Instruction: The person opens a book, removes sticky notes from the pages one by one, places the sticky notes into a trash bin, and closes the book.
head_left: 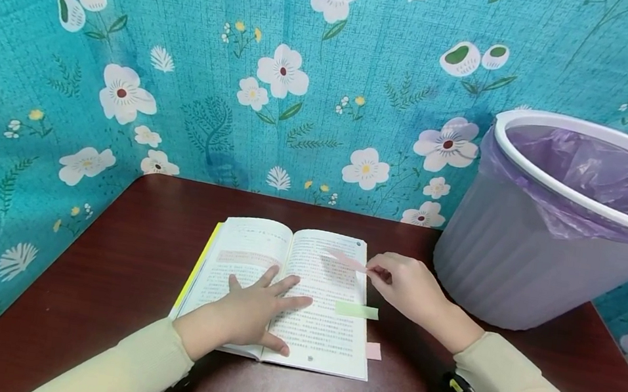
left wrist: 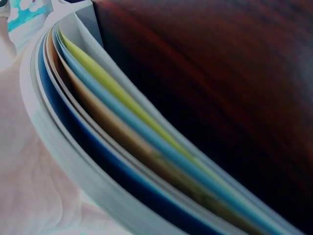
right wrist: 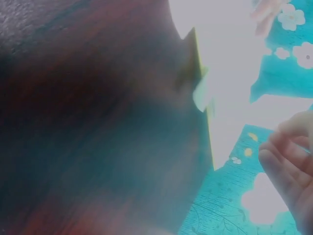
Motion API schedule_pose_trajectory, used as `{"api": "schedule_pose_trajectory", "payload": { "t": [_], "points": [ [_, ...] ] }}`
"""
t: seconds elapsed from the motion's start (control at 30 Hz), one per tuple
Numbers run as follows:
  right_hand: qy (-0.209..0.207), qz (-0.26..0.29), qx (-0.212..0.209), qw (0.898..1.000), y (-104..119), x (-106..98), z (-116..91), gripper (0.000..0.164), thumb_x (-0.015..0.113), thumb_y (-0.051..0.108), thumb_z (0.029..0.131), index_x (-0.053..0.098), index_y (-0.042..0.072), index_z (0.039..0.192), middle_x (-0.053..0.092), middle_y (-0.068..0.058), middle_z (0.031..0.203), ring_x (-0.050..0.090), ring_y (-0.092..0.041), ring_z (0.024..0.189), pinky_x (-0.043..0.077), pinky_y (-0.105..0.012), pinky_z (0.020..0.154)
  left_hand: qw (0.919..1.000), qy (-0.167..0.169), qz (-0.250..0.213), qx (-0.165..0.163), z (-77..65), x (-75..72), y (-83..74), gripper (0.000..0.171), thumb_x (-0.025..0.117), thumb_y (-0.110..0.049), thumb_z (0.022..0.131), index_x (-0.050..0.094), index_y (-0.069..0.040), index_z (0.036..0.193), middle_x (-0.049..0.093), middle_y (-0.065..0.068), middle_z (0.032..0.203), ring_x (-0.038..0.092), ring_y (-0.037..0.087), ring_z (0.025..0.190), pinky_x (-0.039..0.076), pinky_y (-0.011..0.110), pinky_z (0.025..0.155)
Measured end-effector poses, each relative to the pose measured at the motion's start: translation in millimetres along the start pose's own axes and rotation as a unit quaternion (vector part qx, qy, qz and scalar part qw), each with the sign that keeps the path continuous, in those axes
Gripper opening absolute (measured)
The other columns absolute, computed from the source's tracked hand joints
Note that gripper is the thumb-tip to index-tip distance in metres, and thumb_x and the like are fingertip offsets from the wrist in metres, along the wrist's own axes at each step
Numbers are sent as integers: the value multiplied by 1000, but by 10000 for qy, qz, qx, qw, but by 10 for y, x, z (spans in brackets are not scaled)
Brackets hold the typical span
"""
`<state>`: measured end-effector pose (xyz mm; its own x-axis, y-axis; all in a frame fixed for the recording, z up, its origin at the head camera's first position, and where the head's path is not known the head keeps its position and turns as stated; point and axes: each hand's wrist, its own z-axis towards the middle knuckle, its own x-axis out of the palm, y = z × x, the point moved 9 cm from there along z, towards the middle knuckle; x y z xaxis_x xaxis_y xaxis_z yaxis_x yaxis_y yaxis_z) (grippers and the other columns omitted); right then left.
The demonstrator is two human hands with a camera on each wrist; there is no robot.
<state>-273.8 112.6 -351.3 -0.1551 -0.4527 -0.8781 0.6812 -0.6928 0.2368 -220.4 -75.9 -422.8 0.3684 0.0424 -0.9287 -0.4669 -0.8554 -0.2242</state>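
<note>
An open book (head_left: 326,330) with printed pages lies on the table. Across its two pages my left hand (head_left: 251,313) rests with fingers spread, over the centre fold. My right hand (head_left: 406,284) is at the book's upper right edge, pinching the end of a pale pink sticky strip (head_left: 348,261) between thumb and fingertips. The strip slants above the right page, and the same hand (right wrist: 291,164) shows in the right wrist view, where the strip is washed out. Lower on that page's edge, a green sticky tab (head_left: 357,310) and a pink sticky tab (head_left: 373,351) stick out.
A grey trash bin (head_left: 519,263) with a purple liner stands at the table's back right, close to my right hand. Behind the dark wooden table (head_left: 119,276) hangs a teal floral cloth (head_left: 199,75). The left wrist view shows the book's curved page edges (left wrist: 132,127).
</note>
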Motion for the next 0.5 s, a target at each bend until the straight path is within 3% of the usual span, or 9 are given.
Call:
{"api": "schedule_pose_trajectory", "payload": {
  "t": [0.2,0.5],
  "points": [
    [-101,310,201,9993,-29,-153,19,14,76,7,82,74,9,96,70,-1,86,61,-11,72,54,-32,65,10000,-67,4,67,-14,-9,-14,85,76,-59,73,37,-41,146,24,2,158,9,39,143,20,86,81],
    [-93,704,488,9963,-94,-303,10,16,73,6,84,73,9,100,71,1,88,61,-9,74,55,-33,66,9999,-102,5,94,-31,-29,-27,85,76,-59,73,38,-40,146,25,3,157,10,39,143,21,86,80]
  ]
}}
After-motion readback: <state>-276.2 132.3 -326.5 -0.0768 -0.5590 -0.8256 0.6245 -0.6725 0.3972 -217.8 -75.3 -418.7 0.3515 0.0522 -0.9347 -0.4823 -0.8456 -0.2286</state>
